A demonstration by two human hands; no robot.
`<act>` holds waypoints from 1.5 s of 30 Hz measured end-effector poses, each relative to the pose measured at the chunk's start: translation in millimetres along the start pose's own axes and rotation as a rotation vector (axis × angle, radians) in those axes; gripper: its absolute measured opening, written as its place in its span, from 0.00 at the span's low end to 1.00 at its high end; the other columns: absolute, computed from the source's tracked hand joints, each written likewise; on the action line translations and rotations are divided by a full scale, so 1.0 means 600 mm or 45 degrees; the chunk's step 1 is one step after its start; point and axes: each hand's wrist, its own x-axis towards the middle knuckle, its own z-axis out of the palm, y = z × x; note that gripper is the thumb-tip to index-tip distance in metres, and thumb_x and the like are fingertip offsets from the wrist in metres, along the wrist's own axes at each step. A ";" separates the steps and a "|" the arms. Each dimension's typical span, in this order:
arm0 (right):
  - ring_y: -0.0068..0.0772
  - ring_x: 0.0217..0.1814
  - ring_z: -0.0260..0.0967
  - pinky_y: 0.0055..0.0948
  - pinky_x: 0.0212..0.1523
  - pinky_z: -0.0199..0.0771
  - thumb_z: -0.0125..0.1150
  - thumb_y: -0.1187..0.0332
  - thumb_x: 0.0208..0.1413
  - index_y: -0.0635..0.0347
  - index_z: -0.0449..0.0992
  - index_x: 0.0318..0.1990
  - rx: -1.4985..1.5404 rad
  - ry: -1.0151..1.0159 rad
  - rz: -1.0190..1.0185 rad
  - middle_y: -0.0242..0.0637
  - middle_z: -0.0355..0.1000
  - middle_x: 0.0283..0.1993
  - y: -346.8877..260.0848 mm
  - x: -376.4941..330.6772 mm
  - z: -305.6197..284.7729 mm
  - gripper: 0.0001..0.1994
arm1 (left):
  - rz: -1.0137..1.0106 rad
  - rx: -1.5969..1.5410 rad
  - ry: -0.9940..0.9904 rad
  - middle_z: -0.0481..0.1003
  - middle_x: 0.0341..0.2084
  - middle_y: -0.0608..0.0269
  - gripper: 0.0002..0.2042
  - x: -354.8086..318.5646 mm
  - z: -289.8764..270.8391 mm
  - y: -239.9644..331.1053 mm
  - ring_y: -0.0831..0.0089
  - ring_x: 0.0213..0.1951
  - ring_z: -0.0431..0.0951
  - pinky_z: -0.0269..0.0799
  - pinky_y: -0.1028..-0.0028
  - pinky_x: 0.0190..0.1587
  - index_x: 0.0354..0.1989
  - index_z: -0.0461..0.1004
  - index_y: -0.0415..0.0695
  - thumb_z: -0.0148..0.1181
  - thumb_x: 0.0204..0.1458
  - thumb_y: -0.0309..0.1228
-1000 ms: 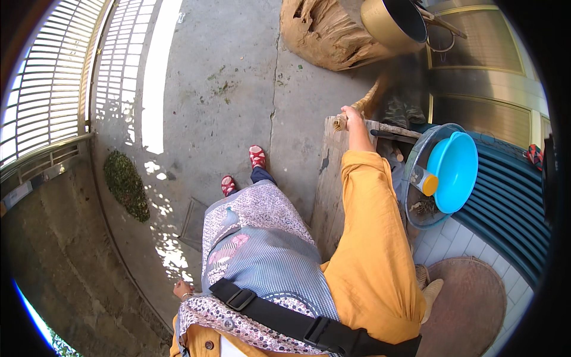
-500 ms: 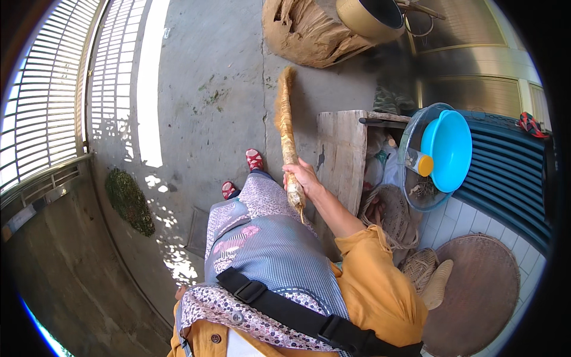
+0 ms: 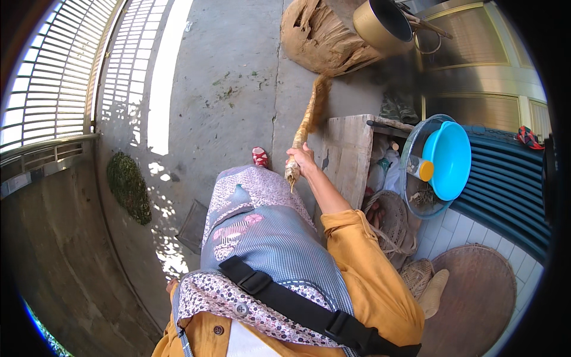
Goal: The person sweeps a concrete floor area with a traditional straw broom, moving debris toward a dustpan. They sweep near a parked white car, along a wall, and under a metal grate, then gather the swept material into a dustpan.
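Note:
My right hand [image 3: 302, 159] is closed around the lower handle of a straw broom [image 3: 308, 119], whose bristly end points away across the concrete floor toward a brown sack [image 3: 318, 38]. My right arm in an orange sleeve reaches forward from the lower right. My left hand [image 3: 172, 285] shows only as a small bit at the lower left beside my patterned apron; its fingers are hidden.
A wooden board [image 3: 348, 152] leans beside a blue basin [image 3: 449, 159] inside a clear tub. A gold pot [image 3: 383, 24] stands near the sack. Woven baskets [image 3: 392, 223] and a round woven tray [image 3: 476, 297] lie at right. A green leaf pile [image 3: 128, 185] lies by the railing at left.
My right hand took the broom from beside the board, drew it back toward my body, and now swings its tip to the right toward the sack.

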 end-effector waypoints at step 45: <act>0.28 0.13 0.61 0.27 0.11 0.64 0.58 0.80 0.37 0.60 0.41 0.62 -0.552 -0.247 -0.243 0.37 0.65 0.24 -0.135 0.112 0.013 0.43 | -0.298 -0.134 0.111 0.66 0.08 0.58 0.09 -0.249 0.034 0.086 0.69 0.08 0.65 0.60 0.71 0.10 0.26 0.72 0.34 0.47 0.44 0.26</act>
